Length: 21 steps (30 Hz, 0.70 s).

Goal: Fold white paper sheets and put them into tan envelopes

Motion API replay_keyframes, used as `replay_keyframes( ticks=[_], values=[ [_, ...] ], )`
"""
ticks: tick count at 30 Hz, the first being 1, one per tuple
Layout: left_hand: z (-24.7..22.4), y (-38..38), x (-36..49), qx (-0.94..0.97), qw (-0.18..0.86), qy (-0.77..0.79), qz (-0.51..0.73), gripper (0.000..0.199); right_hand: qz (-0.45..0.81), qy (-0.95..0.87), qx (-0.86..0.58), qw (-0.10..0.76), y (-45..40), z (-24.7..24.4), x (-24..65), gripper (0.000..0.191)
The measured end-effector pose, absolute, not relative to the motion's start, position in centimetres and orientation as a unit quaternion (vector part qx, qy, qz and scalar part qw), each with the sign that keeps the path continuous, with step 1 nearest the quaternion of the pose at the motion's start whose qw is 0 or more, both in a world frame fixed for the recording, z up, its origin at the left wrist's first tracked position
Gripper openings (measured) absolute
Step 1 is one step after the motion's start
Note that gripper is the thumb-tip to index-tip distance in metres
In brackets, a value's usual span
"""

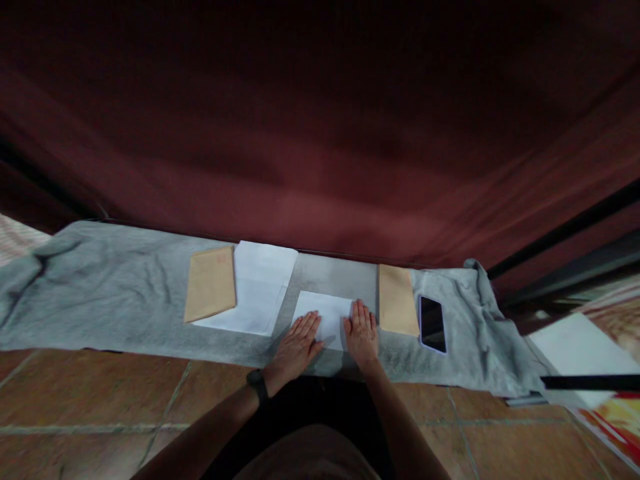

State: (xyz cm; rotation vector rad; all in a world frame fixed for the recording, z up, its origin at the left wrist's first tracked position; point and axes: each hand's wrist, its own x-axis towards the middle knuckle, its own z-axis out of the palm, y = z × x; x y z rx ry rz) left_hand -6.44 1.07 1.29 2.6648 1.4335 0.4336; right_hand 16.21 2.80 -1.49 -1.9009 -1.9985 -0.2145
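Note:
A white sheet of paper [327, 313], which looks folded, lies flat on a grey cloth in front of me. My left hand [299, 339] rests flat on its left side, fingers stretched out, with a dark watch on that wrist. On its right edge lies my right hand [362, 333], palm down and fingers straight. Just to the right is a brown envelope [397, 300]. Larger white sheets [263, 283] lie to the left, partly covered by more brown envelopes [210, 283].
The grey cloth [125, 287] covers a long narrow surface. A phone [433, 324] with a dark screen lies right of the envelope. Dark red fabric [320, 167] rises behind. Tiled floor [100, 393] shows in front, and a white panel [585, 347] stands at far right.

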Motion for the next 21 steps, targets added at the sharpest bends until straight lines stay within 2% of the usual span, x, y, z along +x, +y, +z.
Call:
replay_keyframes(
  ticks=[9,21],
  values=[
    [1.1,5.9,-1.2,0.834,0.01,0.53,0.152,0.062,-0.079,-0.707,-0.675,0.196,2.8,-1.5,16.1,0.057],
    [0.0,6.5,-4.6,0.791,0.001,0.584,0.181,0.067,-0.062,-0.701,-0.682,0.199,2.8,-1.1,16.0,0.058]
  ],
)
